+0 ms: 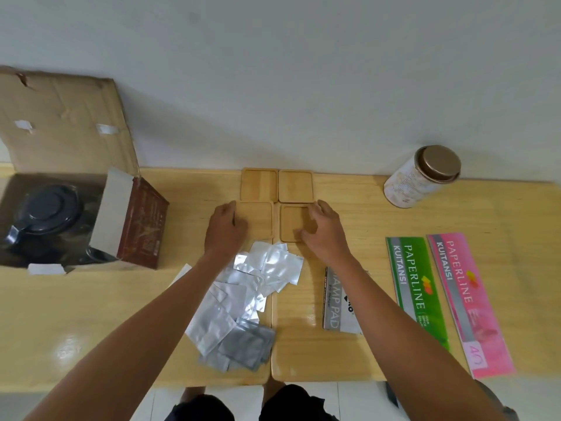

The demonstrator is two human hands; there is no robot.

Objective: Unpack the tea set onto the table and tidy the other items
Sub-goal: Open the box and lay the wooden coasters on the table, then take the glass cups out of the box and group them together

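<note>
Several square wooden coasters lie in a two-by-two block at the table's far middle. My left hand (226, 227) rests on the left edge of the near-left coaster (258, 220), fingers curled on it. My right hand (323, 230) lies over the near-right coaster (291, 223), fingers spread on its right side. The far-left coaster (259, 184) and far-right coaster (295, 186) lie untouched by the wall. An open cardboard box (60, 123) at the far left holds a dark teapot (45, 214) and a brown carton (142, 226).
A heap of silver foil sachets (243, 302) lies under my left forearm. A stamp pad box (341, 302), a green receipt book (416, 287) and a pink receipt book (467, 299) lie to the right. A tin with a brown lid (423, 176) stands far right.
</note>
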